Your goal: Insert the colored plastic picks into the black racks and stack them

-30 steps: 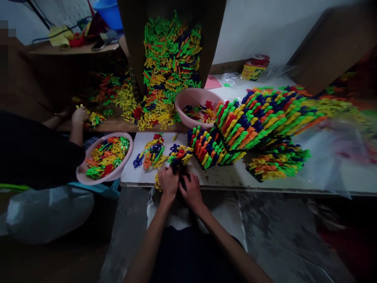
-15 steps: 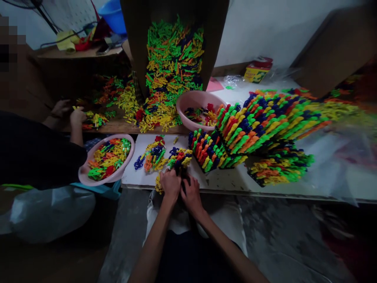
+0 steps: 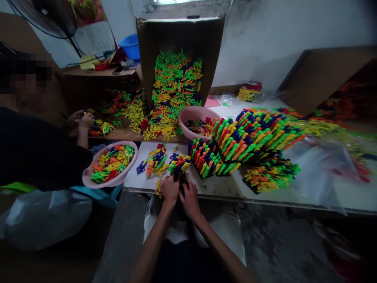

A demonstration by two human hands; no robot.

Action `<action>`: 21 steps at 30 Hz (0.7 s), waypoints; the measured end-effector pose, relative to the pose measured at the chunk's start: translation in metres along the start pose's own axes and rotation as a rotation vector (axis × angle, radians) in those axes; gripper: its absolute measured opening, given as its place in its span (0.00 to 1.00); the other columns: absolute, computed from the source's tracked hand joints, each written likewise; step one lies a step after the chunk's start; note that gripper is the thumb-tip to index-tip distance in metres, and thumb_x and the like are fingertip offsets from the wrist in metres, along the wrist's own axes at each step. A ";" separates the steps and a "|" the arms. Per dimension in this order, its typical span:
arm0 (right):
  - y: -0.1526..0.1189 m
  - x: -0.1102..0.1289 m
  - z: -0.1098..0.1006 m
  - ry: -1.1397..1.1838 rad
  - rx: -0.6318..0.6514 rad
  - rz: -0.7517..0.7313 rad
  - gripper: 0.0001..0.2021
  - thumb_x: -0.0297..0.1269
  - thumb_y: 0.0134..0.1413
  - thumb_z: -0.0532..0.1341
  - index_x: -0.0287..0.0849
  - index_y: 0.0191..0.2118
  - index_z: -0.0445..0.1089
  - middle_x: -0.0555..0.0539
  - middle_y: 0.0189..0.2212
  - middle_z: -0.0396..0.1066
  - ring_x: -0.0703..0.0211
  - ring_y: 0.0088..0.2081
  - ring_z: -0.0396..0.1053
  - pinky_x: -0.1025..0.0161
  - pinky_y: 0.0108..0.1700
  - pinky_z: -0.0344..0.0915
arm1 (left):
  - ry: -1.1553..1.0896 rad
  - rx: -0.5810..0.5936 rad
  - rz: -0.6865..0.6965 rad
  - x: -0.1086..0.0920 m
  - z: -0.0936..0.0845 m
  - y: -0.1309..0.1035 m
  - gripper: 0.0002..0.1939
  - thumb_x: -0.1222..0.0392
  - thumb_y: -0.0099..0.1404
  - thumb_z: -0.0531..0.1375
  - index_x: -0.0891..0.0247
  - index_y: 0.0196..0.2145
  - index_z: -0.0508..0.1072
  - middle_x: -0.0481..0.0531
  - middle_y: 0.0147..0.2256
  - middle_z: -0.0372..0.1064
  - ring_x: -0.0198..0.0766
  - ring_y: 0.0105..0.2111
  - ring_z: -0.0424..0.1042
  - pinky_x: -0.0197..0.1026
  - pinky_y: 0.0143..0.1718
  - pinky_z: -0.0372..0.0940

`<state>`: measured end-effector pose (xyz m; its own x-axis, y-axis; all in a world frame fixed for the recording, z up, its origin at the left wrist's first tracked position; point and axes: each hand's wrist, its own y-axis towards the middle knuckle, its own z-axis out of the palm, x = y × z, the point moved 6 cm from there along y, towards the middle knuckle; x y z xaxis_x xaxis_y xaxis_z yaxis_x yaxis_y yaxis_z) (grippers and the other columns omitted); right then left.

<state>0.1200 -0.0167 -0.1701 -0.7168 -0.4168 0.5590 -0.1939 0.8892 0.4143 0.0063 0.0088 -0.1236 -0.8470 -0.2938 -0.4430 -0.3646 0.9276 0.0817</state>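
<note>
Grip: left hand (image 3: 170,188) and right hand (image 3: 190,197) nearly together at the near table edge, fingers bent in over a dark piece (image 3: 183,182) between them. Fingertips hidden; can't tell whether either is clenched on it or only touching, nor how far open. A bunch of coloured plastic pieces (image 3: 179,162) sits just beyond the fingers, at the dark piece's far end.

Around the grip: yellow bits (image 3: 159,188) just left, loose pile (image 3: 156,161) beyond-left on the white table (image 3: 134,179). Near block of lined-up pieces (image 3: 204,158) is close, beyond-right, crowding that side; big block (image 3: 250,133) behind it, low block (image 3: 271,173) farther right, then a clear bag (image 3: 312,173). Pink basin (image 3: 182,118) beyond, carton (image 3: 179,35) past it, pieces heaped at its mouth. Second basin (image 3: 103,184) left of the grip, full; co-worker's hand (image 3: 86,119) past it.

Labels: yellow-and-red tub (image 3: 249,92), far right of the grip, has print, too small to read.
</note>
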 end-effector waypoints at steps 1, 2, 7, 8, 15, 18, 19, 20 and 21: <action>0.000 0.000 0.000 -0.004 -0.003 -0.001 0.14 0.30 0.60 0.56 0.39 0.51 0.69 0.36 0.54 0.66 0.46 0.56 0.62 0.47 0.57 0.63 | -0.002 -0.015 -0.003 0.000 0.000 0.000 0.20 0.45 0.69 0.53 0.60 0.38 0.80 0.58 0.36 0.79 0.44 0.35 0.75 0.42 0.37 0.56; 0.000 0.000 0.000 -0.007 -0.006 -0.003 0.15 0.30 0.60 0.55 0.39 0.51 0.69 0.36 0.54 0.66 0.46 0.55 0.62 0.47 0.57 0.63 | -0.006 -0.026 -0.007 0.001 0.001 0.000 0.20 0.45 0.69 0.53 0.60 0.38 0.80 0.58 0.36 0.79 0.44 0.35 0.75 0.42 0.37 0.56; 0.000 0.001 0.000 -0.050 0.003 0.015 0.14 0.29 0.60 0.55 0.42 0.50 0.70 0.38 0.55 0.66 0.46 0.56 0.62 0.48 0.56 0.63 | -0.045 -0.035 0.011 0.003 0.009 0.001 0.19 0.46 0.69 0.53 0.59 0.39 0.80 0.57 0.36 0.79 0.42 0.33 0.74 0.40 0.34 0.55; 0.000 0.002 0.000 -0.066 0.009 0.021 0.13 0.29 0.60 0.55 0.42 0.49 0.71 0.38 0.55 0.66 0.46 0.55 0.62 0.48 0.56 0.63 | -0.048 -0.039 0.019 0.004 0.010 0.001 0.19 0.46 0.69 0.53 0.59 0.39 0.80 0.57 0.36 0.79 0.42 0.33 0.74 0.40 0.34 0.55; 0.005 0.007 -0.002 -0.120 0.065 0.049 0.16 0.29 0.60 0.58 0.44 0.52 0.71 0.41 0.56 0.67 0.46 0.54 0.61 0.51 0.54 0.62 | 0.064 -0.071 0.036 0.007 0.007 -0.001 0.19 0.47 0.69 0.53 0.62 0.36 0.79 0.59 0.33 0.78 0.43 0.32 0.75 0.40 0.31 0.53; 0.007 0.008 -0.002 -0.140 0.098 0.071 0.16 0.30 0.60 0.58 0.44 0.53 0.71 0.41 0.55 0.68 0.46 0.54 0.61 0.51 0.54 0.61 | 0.112 -0.054 0.077 0.005 0.006 -0.001 0.19 0.48 0.70 0.53 0.63 0.38 0.78 0.60 0.32 0.78 0.43 0.32 0.75 0.40 0.32 0.53; 0.007 0.009 -0.002 -0.149 0.107 0.076 0.16 0.30 0.60 0.58 0.44 0.53 0.71 0.41 0.55 0.68 0.46 0.54 0.61 0.51 0.53 0.61 | 0.124 -0.052 0.088 0.004 0.006 -0.001 0.20 0.48 0.70 0.53 0.63 0.39 0.78 0.60 0.32 0.78 0.43 0.32 0.75 0.39 0.32 0.54; 0.007 0.010 -0.002 -0.158 0.114 0.078 0.17 0.30 0.60 0.58 0.44 0.53 0.70 0.41 0.55 0.68 0.47 0.54 0.61 0.51 0.53 0.61 | 0.136 -0.051 0.096 0.004 0.007 -0.001 0.20 0.48 0.70 0.52 0.64 0.39 0.78 0.61 0.32 0.78 0.43 0.33 0.75 0.39 0.32 0.54; 0.008 0.011 -0.003 -0.168 0.120 0.077 0.17 0.29 0.60 0.58 0.44 0.53 0.70 0.41 0.55 0.68 0.47 0.54 0.61 0.51 0.53 0.60 | 0.146 -0.051 0.102 0.004 0.007 -0.001 0.20 0.48 0.70 0.52 0.63 0.39 0.78 0.61 0.33 0.78 0.43 0.33 0.75 0.39 0.33 0.55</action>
<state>0.1122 -0.0151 -0.1584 -0.8321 -0.3189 0.4538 -0.2059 0.9373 0.2811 0.0064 0.0081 -0.1318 -0.9266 -0.2324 -0.2957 -0.2895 0.9427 0.1661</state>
